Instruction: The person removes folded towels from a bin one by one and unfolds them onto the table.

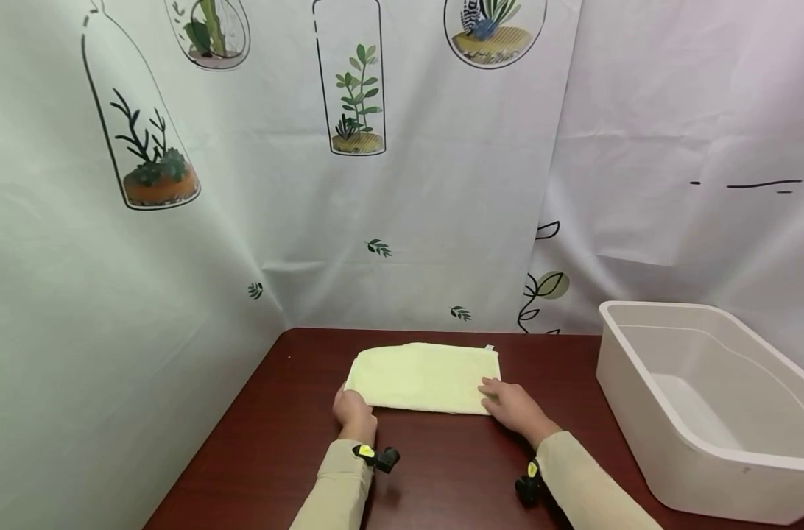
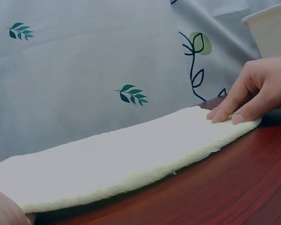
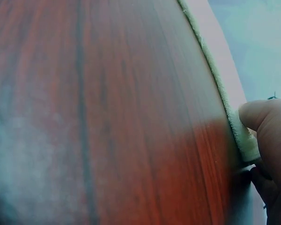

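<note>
The pale yellow cloth (image 1: pixel 423 377) lies between my two hands, folded into a flat, wide piece over the dark red-brown table (image 1: pixel 442 464). A small white tag (image 1: pixel 489 347) sticks out at its far right corner, and its near edge looks thick and fuzzy from my left wrist. My left hand (image 1: pixel 355 414) holds the near left corner, the thumb side above and a bit of finger showing beneath the edge. My right hand (image 1: pixel 513 406) is at the near right corner: my fingertips, slightly apart, touch the top of the cloth with the thumb close to the near edge. I cannot tell whether those fingers pinch it or only rest on it.

Beige sleeves (image 1: pixel 339 478) cover both my forearms. A black wrist camera with a yellow patch sits on each wrist, the left one (image 1: pixel 378 457) and the right one (image 1: pixel 529 486).

To the right of the cloth, well apart from it, an off-white bin (image 1: pixel 647 412) stands upright with its open top facing up. Behind the table hangs a pale fabric backdrop (image 1: pixel 442 199), creased in places, printed with small green leaf sprigs and outlined glass jars (image 1: pixel 355 99) holding plants.
</note>
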Motion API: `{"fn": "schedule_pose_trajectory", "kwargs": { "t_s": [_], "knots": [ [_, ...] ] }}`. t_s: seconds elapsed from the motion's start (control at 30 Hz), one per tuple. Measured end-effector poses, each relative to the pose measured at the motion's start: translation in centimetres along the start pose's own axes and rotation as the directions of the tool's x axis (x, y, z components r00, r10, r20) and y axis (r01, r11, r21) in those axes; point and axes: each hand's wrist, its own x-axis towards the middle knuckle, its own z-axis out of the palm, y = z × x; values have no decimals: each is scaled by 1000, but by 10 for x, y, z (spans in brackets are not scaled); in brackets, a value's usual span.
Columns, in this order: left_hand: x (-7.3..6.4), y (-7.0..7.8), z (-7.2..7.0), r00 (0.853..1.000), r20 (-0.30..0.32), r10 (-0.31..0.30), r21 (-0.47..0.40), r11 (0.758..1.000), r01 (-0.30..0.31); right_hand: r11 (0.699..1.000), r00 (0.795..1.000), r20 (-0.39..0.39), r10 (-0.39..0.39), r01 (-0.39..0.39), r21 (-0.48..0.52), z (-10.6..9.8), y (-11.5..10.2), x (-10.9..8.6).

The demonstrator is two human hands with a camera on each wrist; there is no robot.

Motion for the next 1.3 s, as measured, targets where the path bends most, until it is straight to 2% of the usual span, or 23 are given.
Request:
{"fn": "schedule_pose_trajectory", "kwargs": {
  "t_s": [0.1,0.17,0.23,0.27,0.33,0.4,0.47,0.53,0.6,0.63,0.7,0.73,0.8,0.87,0.9,1.03,1.1,1.17,1.3],
  "knots": [
    [2,4,-1,999,-38,27,82,996,-23,1000,1000,-2,0,0,-9,-1,1,0],
    [5,6,-1,998,-31,59,162,985,-53,1000,1000,0,4,-4,-14,-2,2,0],
    [8,9,-2,996,7,84,269,960,-83,1000,1000,6,12,-12,-20,-3,3,0],
    [10,10,-2,995,42,88,342,935,-97,1000,1000,10,15,-15,-25,-3,3,1],
    [15,14,-4,988,136,77,482,866,-133,999,1000,15,19,-18,-38,-5,4,1],
    [19,18,-4,976,208,66,629,755,-185,998,999,17,27,-27,-49,-7,5,0],
    [24,22,-3,961,273,48,743,624,-242,998,999,20,30,-29,-59,-9,6,0],
    [27,26,-2,950,310,27,808,520,-278,997,999,23,24,-22,-69,-12,7,-2],
    [29,30,-1,941,337,-8,853,427,-301,997,999,29,16,-14,-76,-15,10,-4],
    [29,32,0,937,349,-35,868,389,-309,997,999,33,12,-9,-81,-17,11,-5],
    [30,34,0,929,360,-91,890,332,-312,996,999,37,5,-1,-90,-20,15,-8],
    [30,35,1,923,366,-116,897,309,-317,996,999,37,-2,5,-94,-21,16,-9],
    [33,37,2,915,368,-166,907,281,-314,995,999,43,3,1,-96,-24,18,-11],
    [38,37,5,910,359,-209,910,294,-292,995,999,48,-3,8,-99,-26,20,-12],
    [41,37,7,905,363,-223,906,312,-287,995,999,50,-10,15,-101,-26,20,-12],
    [56,34,17,890,374,-259,874,420,-245,994,998,56,6,0,-107,-26,21,-12],
    [63,30,21,885,389,-255,852,465,-241,994,999,51,19,-13,-108,-25,22,-12],
    [69,28,24,888,395,-236,839,486,-244,994,998,48,27,-22,-107,-24,22,-12],
    [75,24,27,901,402,-162,791,556,-253,995,999,46,3,1,-98,-23,23,-11]
  ]
}}
